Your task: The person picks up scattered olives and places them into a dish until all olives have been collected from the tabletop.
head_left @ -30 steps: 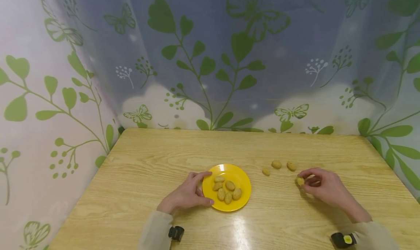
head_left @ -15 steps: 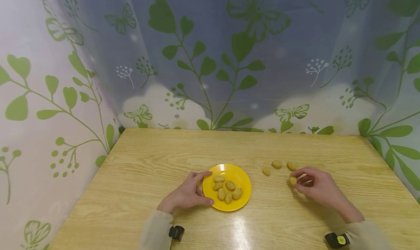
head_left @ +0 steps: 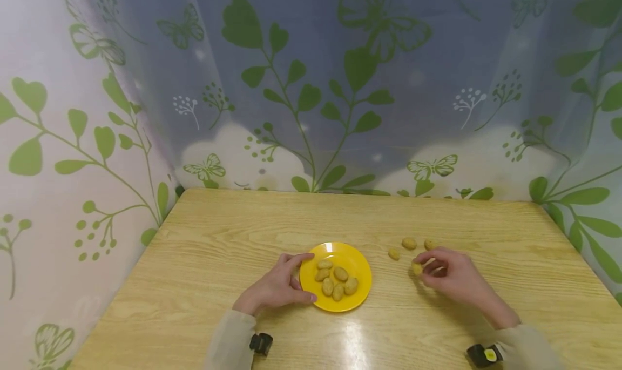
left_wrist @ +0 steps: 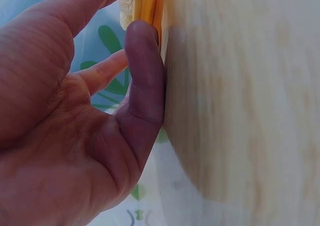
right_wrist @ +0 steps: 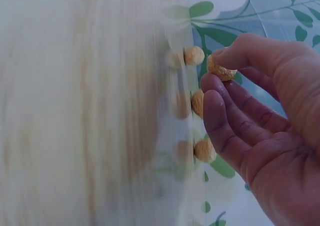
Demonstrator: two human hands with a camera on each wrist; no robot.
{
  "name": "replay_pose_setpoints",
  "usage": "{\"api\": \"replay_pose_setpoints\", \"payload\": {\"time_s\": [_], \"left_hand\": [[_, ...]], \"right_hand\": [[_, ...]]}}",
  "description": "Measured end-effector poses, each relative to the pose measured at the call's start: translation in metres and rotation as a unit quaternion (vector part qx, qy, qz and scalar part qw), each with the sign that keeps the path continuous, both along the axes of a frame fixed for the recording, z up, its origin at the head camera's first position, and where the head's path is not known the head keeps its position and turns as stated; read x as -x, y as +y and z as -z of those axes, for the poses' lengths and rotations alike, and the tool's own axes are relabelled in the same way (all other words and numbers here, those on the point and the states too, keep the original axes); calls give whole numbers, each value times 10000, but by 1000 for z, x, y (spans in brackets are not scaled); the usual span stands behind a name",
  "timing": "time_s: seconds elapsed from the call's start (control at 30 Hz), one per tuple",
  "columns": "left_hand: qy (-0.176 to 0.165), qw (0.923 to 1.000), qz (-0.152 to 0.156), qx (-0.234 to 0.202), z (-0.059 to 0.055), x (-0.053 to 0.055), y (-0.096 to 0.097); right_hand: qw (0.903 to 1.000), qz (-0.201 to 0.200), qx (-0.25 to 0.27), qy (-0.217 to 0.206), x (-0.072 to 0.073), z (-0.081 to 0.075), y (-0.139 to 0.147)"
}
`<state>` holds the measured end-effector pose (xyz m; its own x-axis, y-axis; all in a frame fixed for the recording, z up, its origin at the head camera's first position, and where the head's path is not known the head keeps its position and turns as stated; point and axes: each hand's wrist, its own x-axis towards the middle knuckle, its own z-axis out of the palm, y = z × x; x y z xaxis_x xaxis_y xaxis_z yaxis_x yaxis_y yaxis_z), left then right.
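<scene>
Head view: over the last second the right hand (head_left: 452,279) has travelled left across the table (head_left: 233,219), bringing a pinched nut (head_left: 417,268) closer to the yellow plate (head_left: 359,262). The nut was to the right of the three loose nuts (head_left: 409,243); now it is on their near side, with a gap left before the plate. Everything else looks the same: six nuts (head_left: 340,274) sit on the plate, three lie loose beyond the right hand's fingertips, and the left hand (head_left: 274,286) stays at the plate's left rim. I take this as a carry in progress, with the held nut not yet on the plate. The right hand's grip is narrow, thumb and forefinger closed on the nut, the other fingers loosely bent; the left hand holds the rim between thumb and fingers, so the plate seems steadied. Some of it is hard to make out. The right hand slightly covers the rightmost loose nut in the head view, and its fingers hide part of the middle one in the right wrist view. The left wrist view catches only a slice of the plate, cut off at the top, with part of a nut behind it. Whether the held nut clears the table I cannot tell for certain.
</scene>
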<state>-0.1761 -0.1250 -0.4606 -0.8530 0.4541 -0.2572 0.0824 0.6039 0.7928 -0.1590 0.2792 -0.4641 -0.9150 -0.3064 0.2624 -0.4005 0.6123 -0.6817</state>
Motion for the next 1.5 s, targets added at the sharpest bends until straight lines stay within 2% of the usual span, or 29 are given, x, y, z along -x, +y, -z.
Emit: {"api": "replay_pose_setpoints", "payload": {"time_s": [0.17, 0.83, 1.2, 1.5], "left_hand": [[-38, 10000, 25, -30, 0, 0, 0], [-49, 10000, -14, -58, 0, 1, 0], [-74, 9999, -55, -133, 0, 0, 0], [-125, 9998, -23, -151, 0, 0, 0]], "right_hand": [[9997, -109, -16, -208, 1, 1, -8], [9982, -429, 33, -427, 7, -4, -38], [9971, -700, 50, -304, 13, -1, -54], [9961, -762, 63, -452, 17, -2, -69]]}}
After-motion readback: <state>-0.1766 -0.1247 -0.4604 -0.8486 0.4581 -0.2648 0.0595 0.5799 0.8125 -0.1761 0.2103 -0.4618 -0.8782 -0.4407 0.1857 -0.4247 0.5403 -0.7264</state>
